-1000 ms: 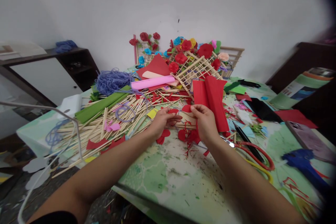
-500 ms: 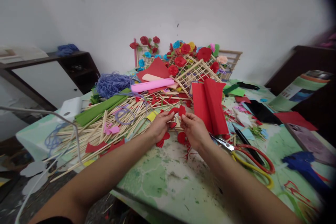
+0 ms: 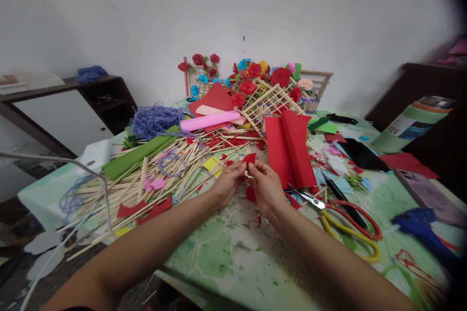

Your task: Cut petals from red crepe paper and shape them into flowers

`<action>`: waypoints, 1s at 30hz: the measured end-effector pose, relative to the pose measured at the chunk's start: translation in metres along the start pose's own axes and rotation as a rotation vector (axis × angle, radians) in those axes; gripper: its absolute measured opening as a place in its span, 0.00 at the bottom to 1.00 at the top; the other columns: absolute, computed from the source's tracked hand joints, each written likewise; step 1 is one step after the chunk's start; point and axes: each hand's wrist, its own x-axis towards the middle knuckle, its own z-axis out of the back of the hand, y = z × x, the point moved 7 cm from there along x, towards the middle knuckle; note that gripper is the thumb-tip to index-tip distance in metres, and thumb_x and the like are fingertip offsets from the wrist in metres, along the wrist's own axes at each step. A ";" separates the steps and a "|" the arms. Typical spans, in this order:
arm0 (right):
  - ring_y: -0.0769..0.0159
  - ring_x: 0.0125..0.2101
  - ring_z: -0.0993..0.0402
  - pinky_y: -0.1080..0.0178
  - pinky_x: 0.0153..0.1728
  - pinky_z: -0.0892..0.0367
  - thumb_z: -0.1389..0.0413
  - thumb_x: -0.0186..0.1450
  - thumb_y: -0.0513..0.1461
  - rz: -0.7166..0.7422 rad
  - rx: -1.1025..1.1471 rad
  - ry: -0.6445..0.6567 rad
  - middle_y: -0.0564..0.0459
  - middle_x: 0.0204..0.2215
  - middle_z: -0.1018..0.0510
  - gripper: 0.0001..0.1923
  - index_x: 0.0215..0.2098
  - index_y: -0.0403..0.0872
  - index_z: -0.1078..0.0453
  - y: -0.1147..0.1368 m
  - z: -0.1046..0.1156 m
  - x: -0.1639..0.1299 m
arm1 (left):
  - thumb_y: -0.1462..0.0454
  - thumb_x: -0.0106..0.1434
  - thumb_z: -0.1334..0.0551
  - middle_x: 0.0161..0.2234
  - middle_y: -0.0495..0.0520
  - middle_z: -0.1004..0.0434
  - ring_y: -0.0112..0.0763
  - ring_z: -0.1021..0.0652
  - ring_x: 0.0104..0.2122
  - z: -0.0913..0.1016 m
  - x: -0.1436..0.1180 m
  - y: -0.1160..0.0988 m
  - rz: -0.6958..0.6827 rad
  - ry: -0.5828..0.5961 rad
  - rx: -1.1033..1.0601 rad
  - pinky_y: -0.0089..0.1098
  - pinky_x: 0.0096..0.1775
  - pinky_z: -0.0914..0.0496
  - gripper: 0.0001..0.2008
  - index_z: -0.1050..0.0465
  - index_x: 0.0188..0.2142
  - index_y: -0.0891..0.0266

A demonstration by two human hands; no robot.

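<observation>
My left hand (image 3: 229,182) and my right hand (image 3: 267,185) meet over the near middle of the table, fingertips pinched close together. Between them stands a small red paper petal (image 3: 249,159), gripped by the fingers of both hands. Another red paper piece (image 3: 251,193) shows just under my right hand, partly covered by it. To the right of that hand lies folded red crepe paper (image 3: 290,150). Scissors (image 3: 324,206) with red and yellow handles rest nearby, next to a black pen (image 3: 345,201).
Thin wooden sticks (image 3: 138,180), a green paper roll (image 3: 140,153) and purple yarn (image 3: 156,119) cover the left side. Behind are lattice frames (image 3: 270,102) with paper flowers. A blue glue gun (image 3: 423,231), a phone (image 3: 426,194) and a bottle (image 3: 412,124) are on the right.
My hands have drawn together, and the fingers of both now meet at the red petal. The loose red pieces below my left hand are no longer visible. The view has shifted slightly.
</observation>
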 end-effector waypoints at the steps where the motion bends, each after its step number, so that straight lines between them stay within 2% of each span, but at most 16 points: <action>1: 0.72 0.24 0.35 0.68 0.25 0.39 0.31 0.40 0.43 -0.002 0.004 -0.007 0.59 0.23 0.28 0.18 0.24 0.46 0.32 0.000 0.001 0.000 | 0.59 0.54 0.33 0.32 0.50 0.25 0.26 0.28 0.34 0.000 0.000 0.000 -0.004 0.000 0.014 0.27 0.38 0.35 0.08 0.23 0.30 0.62; 8: 0.73 0.22 0.36 0.68 0.23 0.43 0.32 0.41 0.43 0.048 -0.062 -0.035 0.60 0.21 0.29 0.17 0.24 0.46 0.33 0.006 0.007 0.005 | 0.58 0.54 0.34 0.30 0.49 0.27 0.23 0.30 0.30 0.005 0.000 -0.003 -0.037 -0.044 0.142 0.26 0.34 0.36 0.09 0.23 0.31 0.61; 14: 0.75 0.20 0.39 0.69 0.22 0.44 0.33 0.42 0.44 0.073 -0.158 -0.042 0.60 0.20 0.29 0.17 0.25 0.46 0.33 0.010 0.010 0.007 | 0.60 0.52 0.31 0.31 0.49 0.26 0.20 0.30 0.26 0.012 0.003 -0.014 -0.092 -0.120 0.190 0.24 0.31 0.36 0.13 0.23 0.38 0.60; 19: 0.75 0.18 0.40 0.68 0.21 0.46 0.34 0.44 0.43 0.074 -0.261 -0.002 0.60 0.19 0.30 0.16 0.25 0.46 0.33 0.013 0.007 0.007 | 0.59 0.52 0.32 0.26 0.49 0.27 0.21 0.31 0.24 0.012 0.004 -0.022 -0.140 -0.120 0.262 0.24 0.28 0.36 0.11 0.23 0.33 0.63; 25: 0.73 0.19 0.38 0.67 0.24 0.43 0.37 0.47 0.42 0.205 -0.382 0.043 0.60 0.18 0.31 0.12 0.23 0.46 0.34 0.032 0.004 0.011 | 0.58 0.50 0.32 0.25 0.50 0.26 0.23 0.29 0.26 0.013 0.004 -0.033 -0.185 -0.162 0.248 0.25 0.31 0.34 0.11 0.25 0.28 0.65; 30: 0.68 0.22 0.32 0.65 0.26 0.40 0.40 0.49 0.40 0.295 -0.511 0.093 0.56 0.19 0.26 0.08 0.26 0.47 0.33 0.052 0.004 0.018 | 0.58 0.50 0.32 0.25 0.52 0.24 0.27 0.25 0.27 0.012 0.006 -0.034 -0.115 -0.144 0.234 0.27 0.31 0.32 0.13 0.28 0.30 0.66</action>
